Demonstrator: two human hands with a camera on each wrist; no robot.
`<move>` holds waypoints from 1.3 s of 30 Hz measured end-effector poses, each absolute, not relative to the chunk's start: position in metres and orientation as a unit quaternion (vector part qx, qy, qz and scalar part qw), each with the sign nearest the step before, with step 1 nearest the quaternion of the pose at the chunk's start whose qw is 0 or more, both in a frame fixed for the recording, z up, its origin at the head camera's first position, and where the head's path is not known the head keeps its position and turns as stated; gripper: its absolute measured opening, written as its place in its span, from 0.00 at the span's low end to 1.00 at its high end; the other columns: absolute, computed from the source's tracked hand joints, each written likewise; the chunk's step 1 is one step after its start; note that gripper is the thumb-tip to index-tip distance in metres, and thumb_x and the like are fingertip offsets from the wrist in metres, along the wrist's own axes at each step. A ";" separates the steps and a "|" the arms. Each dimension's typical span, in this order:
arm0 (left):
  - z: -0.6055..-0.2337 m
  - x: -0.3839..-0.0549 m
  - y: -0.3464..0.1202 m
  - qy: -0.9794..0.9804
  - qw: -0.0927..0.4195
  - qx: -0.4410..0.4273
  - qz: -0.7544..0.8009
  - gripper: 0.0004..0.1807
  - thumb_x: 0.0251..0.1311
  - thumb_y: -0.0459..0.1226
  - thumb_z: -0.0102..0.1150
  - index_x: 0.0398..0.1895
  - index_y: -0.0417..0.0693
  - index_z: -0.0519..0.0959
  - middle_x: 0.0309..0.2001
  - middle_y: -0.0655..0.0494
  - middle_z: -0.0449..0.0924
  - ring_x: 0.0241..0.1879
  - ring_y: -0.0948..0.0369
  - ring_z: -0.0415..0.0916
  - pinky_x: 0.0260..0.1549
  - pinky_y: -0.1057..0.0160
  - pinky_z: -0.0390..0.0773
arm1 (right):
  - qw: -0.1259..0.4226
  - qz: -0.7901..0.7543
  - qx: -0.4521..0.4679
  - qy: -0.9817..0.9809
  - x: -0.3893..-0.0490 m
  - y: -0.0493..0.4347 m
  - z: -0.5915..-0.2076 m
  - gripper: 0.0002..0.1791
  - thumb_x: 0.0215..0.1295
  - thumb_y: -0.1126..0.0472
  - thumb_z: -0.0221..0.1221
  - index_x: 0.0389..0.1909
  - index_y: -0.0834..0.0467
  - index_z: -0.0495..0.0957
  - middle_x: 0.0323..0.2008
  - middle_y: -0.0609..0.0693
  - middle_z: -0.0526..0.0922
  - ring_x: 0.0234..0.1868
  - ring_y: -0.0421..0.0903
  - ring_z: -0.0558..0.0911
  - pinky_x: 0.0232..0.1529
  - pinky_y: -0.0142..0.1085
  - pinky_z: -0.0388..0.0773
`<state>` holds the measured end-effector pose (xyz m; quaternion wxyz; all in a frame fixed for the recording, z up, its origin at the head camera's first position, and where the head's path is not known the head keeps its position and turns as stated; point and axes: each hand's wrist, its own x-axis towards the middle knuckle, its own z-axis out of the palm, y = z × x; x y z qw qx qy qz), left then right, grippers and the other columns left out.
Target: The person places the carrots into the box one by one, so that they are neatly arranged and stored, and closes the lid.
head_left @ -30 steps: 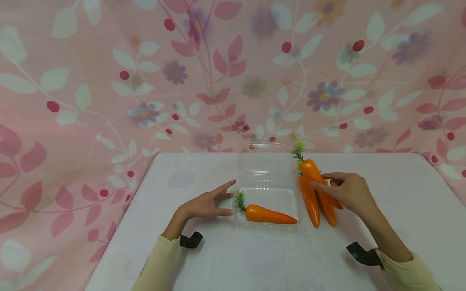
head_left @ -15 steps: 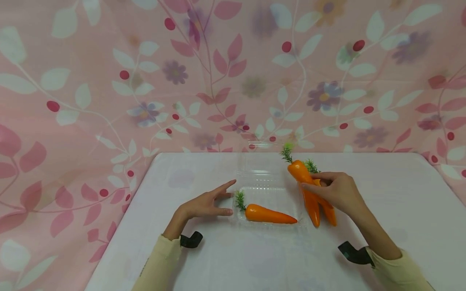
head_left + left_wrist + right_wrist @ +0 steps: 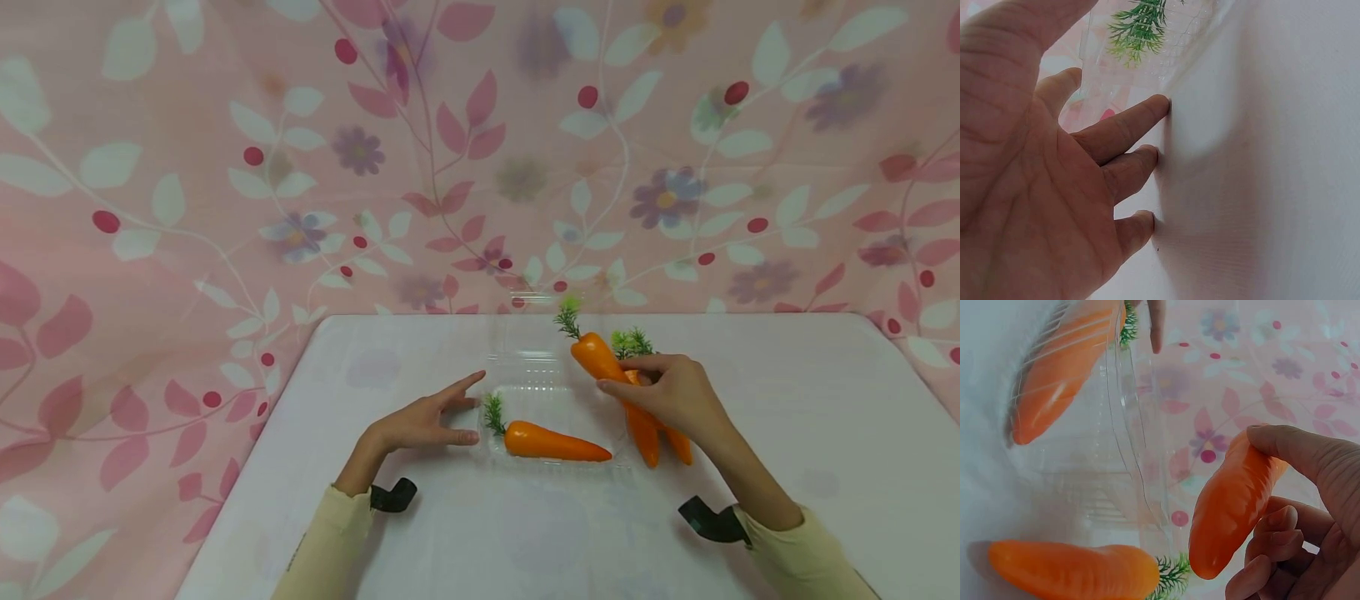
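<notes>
In the head view my right hand (image 3: 678, 396) pinches an orange toy carrot (image 3: 594, 354) with a green leafy top, tilted and raised over the right side of a clear plastic container (image 3: 555, 400). The right wrist view shows thumb and fingers around that carrot (image 3: 1229, 515). Another carrot (image 3: 551, 442) lies inside the container, its leaves to the left. Two more carrots (image 3: 642, 437) lie on the table right of the container, partly hidden by my right hand. My left hand (image 3: 420, 422) rests at the container's left edge with fingers spread, holding nothing.
The container's clear lid (image 3: 525, 333) stands open behind its base. A white-covered table (image 3: 480, 533) reaches back to a pink floral cloth (image 3: 450, 167). Black curved pieces sit at both wrists, the left one (image 3: 393, 495) and the right one (image 3: 712, 520).
My right hand has moved left with the pinched carrot, bringing it from above the other carrots toward the container. More of the leaves behind it now show. My left hand stays in place.
</notes>
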<state>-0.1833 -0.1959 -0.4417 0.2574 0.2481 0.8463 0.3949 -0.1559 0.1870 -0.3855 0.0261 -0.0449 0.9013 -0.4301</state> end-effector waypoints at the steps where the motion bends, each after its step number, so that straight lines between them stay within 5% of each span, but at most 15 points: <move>1: -0.442 -0.183 -0.196 0.847 0.257 0.248 0.394 0.51 0.59 0.53 0.68 0.78 0.75 0.46 0.70 0.53 0.65 0.72 0.54 0.57 0.65 0.36 0.54 | 0.026 -0.433 -0.047 0.900 -0.156 0.186 -0.385 0.37 0.52 0.37 0.71 0.54 0.63 0.83 0.31 0.53 0.80 0.27 0.49 0.74 0.24 0.36 0.76; 10: -0.443 -0.184 -0.196 0.846 0.256 0.248 0.397 0.51 0.59 0.52 0.68 0.79 0.71 0.46 0.70 0.53 0.65 0.71 0.55 0.58 0.66 0.36 0.54 | 0.027 -0.437 -0.056 0.897 -0.157 0.175 -0.387 0.36 0.50 0.37 0.72 0.51 0.61 0.84 0.37 0.53 0.83 0.28 0.49 0.74 0.22 0.35 0.74; 20: -0.443 -0.184 -0.197 0.844 0.257 0.253 0.398 0.51 0.60 0.52 0.67 0.79 0.71 0.45 0.72 0.54 0.62 0.72 0.55 0.57 0.66 0.36 0.55 | 0.019 -0.438 -0.078 0.896 -0.159 0.163 -0.394 0.30 0.48 0.37 0.73 0.46 0.54 0.87 0.17 0.49 0.66 0.22 0.48 0.67 0.18 0.33 0.57; 39: -0.443 -0.184 -0.196 0.843 0.262 0.246 0.400 0.50 0.59 0.52 0.67 0.79 0.73 0.46 0.73 0.55 0.60 0.71 0.54 0.58 0.65 0.35 0.54 | 0.012 -0.424 -0.116 0.898 -0.160 0.145 -0.404 0.26 0.49 0.40 0.74 0.43 0.53 0.88 0.17 0.47 0.66 0.17 0.44 0.63 0.17 0.32 0.53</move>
